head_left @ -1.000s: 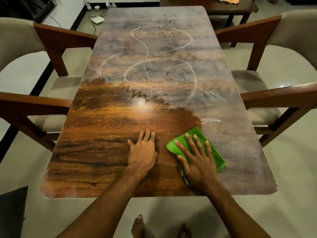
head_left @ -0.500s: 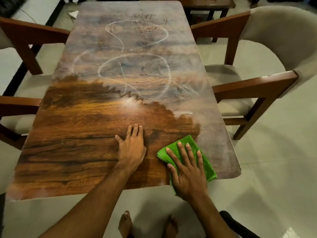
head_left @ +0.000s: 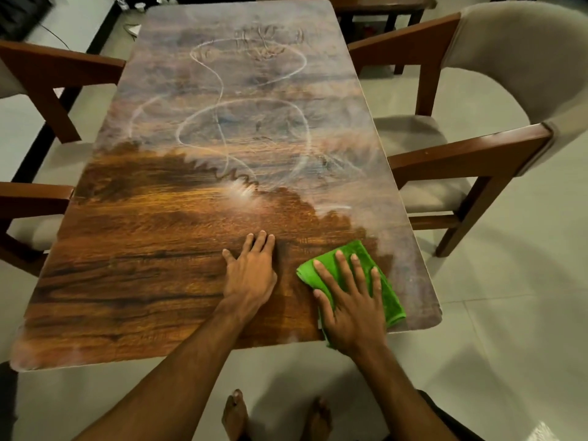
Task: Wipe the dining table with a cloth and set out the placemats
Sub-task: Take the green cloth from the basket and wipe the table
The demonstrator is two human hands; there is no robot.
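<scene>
A long wooden dining table (head_left: 143,265) runs away from me. Its near part is dark and glossy, while the far part is hazy with white dusty swirls (head_left: 241,122). A folded green cloth (head_left: 389,292) lies near the table's front right corner. My right hand (head_left: 350,300) presses flat on the cloth with fingers spread. My left hand (head_left: 251,275) rests flat on the bare wood just left of the cloth, fingers together. No placemats are in view.
Wooden chairs with beige cushions stand on both sides: two on the right (head_left: 477,148) and two on the left (head_left: 54,71). A second dark table (head_left: 381,7) stands beyond the far end. My bare feet (head_left: 235,415) are on the tiled floor.
My right hand has slid the green cloth toward the table's front right corner, widening the dark wiped patch. The view has shifted slightly; my left hand stays planted.
</scene>
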